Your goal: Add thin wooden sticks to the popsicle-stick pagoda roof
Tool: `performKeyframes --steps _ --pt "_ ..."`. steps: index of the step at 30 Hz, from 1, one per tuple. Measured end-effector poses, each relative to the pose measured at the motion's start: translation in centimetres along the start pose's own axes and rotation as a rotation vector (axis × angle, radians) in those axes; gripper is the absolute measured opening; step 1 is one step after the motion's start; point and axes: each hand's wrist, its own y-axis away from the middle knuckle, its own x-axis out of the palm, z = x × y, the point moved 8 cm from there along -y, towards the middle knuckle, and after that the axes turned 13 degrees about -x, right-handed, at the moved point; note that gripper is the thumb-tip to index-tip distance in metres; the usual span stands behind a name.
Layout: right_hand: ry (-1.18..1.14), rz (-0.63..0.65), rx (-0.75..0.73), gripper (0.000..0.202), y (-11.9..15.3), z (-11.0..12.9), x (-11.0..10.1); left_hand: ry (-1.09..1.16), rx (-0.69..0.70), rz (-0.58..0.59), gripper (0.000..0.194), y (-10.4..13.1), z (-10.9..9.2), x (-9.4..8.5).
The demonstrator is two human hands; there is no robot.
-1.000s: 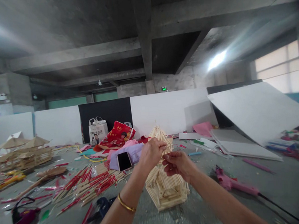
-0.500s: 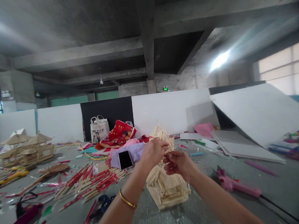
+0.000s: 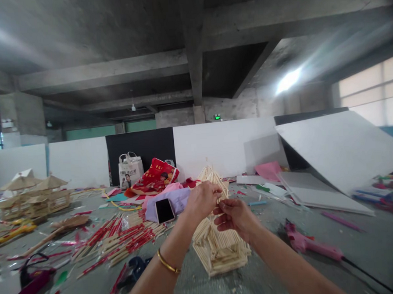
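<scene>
Right in front of me stands a tower model built of pale wooden sticks, with a stepped base and a pointed roof. My left hand, a gold bangle on its wrist, is closed at the upper storey, fingertips pinched together. Facing it, my right hand pinches with thumb and forefinger, the other fingers curled loosely. The two hands nearly meet in front of the tower. Whatever lies between the fingertips is too small or hidden to make out.
Red-wrapped wooden sticks lie loose to the left, behind a dark clamp-like tool. A phone rests on purple cloth. A pink glue gun with a cord lies right. More stick models stand far left; white boards lean behind.
Hardly anything differs. Both hands keep their pinch at the tower, with only a very slight shift of the fingers.
</scene>
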Motion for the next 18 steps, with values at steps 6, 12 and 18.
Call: performKeyframes --steps 6,12,18 --pt "-0.002 0.0 -0.007 0.009 0.09 0.07 0.16 0.005 -0.006 0.012 0.024 0.02 -0.06 -0.02" --pt "0.002 0.0 -0.001 0.008 0.18 0.2 0.16 -0.004 -0.022 0.029 0.022 -0.11 0.0 -0.03" --pt "0.02 -0.007 0.002 0.01 0.14 0.21 0.21 -0.019 -0.024 0.025 0.021 0.01 -0.11 -0.11"
